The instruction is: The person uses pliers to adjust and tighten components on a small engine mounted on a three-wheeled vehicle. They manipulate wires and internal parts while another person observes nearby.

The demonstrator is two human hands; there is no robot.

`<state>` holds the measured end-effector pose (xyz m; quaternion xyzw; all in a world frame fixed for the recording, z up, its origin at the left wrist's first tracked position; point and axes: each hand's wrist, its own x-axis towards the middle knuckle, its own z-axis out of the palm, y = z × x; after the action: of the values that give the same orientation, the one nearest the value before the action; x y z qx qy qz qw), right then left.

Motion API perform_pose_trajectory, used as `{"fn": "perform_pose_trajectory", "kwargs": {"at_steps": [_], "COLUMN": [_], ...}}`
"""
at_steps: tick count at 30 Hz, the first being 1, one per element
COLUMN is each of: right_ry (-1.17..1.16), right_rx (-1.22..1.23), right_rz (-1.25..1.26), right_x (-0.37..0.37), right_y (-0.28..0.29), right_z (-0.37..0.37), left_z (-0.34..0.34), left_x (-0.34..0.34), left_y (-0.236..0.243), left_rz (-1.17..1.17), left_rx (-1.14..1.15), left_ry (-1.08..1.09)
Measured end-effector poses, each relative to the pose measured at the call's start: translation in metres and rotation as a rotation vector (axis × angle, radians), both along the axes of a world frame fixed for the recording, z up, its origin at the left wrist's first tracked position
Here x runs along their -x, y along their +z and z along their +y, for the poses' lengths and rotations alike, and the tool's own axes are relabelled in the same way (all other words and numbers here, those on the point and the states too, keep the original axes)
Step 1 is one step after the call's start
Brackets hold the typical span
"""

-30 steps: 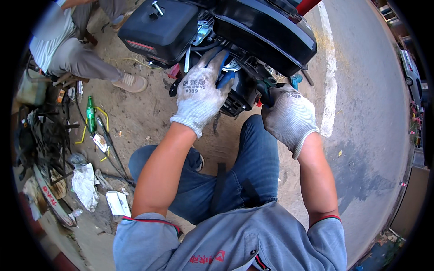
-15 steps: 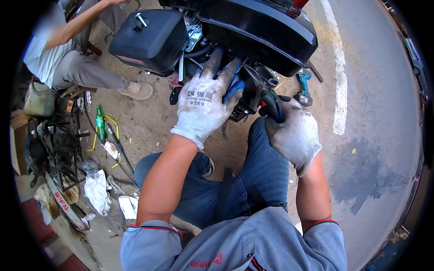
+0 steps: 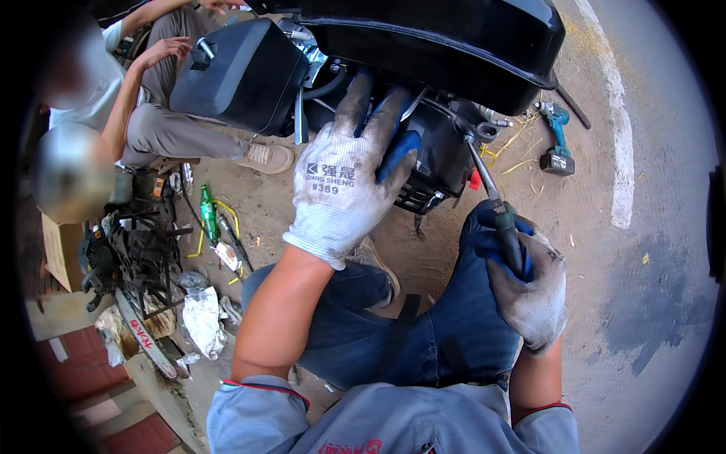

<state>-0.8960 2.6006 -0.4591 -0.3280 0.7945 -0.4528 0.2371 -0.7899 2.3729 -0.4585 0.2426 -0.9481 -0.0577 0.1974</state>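
A small black engine fills the top middle, with a glossy black tank (image 3: 431, 45) and a boxy black cover (image 3: 234, 76) to its left. My left hand (image 3: 340, 174), in a white and blue work glove, reaches under the tank with its fingers stretched out and apart. The fingertips are partly hidden in the gap beside a dark hose (image 3: 327, 89). My right hand (image 3: 533, 291), gloved alike, is closed round the dark handles of long-nose pliers (image 3: 491, 181). Their metal jaws point up to the engine's right side, near a round black ring (image 3: 485, 132).
A teal cordless drill (image 3: 556, 140) and a dark bar (image 3: 572, 106) lie right of the engine. At left sit a person (image 3: 151, 125), a green bottle (image 3: 208, 212), a chainsaw bar (image 3: 144, 333) and a crumpled white bag (image 3: 204, 321). A white painted line (image 3: 618, 144) runs along the right.
My right hand has drawn down and to the right with the pliers, their jaws leaving the gap near my left fingers. My left hand stays under the tank. The view has shifted.
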Motion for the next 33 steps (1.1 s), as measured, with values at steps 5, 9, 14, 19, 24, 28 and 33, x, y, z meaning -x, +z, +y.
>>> {"fn": "perform_pose_trajectory", "kwargs": {"at_steps": [5, 9, 14, 19, 24, 28, 33], "right_ry": [0.025, 0.024, 0.004, -0.006, 0.052, 0.09, 0.149], "right_rx": [0.075, 0.133, 0.137, 0.162, 0.153, 0.143, 0.124], "right_rz": [-0.006, -0.122, -0.097, -0.174, -0.212, -0.215, -0.167], "right_x": [-0.002, -0.008, -0.012, -0.013, -0.013, -0.012, -0.01], "right_y": [-0.023, -0.041, -0.048, -0.052, -0.053, -0.048, -0.036], "right_z": [0.009, 0.012, 0.017, 0.018, 0.017, 0.013, 0.005], "left_z": [-0.003, -0.005, -0.007, -0.015, -0.021, -0.02, -0.018], "left_x": [0.001, 0.004, 0.003, -0.003, -0.008, -0.007, -0.005], "left_y": [-0.003, -0.005, -0.008, -0.006, -0.004, -0.004, 0.019], "left_rz": [-0.055, -0.078, -0.034, 0.046, 0.182, 0.217, 0.178], "left_rx": [0.083, 0.145, 0.13, 0.024, -0.116, -0.067, 0.088], "left_ry": [-0.059, -0.047, -0.061, -0.15, -0.134, -0.114, -0.102]}}
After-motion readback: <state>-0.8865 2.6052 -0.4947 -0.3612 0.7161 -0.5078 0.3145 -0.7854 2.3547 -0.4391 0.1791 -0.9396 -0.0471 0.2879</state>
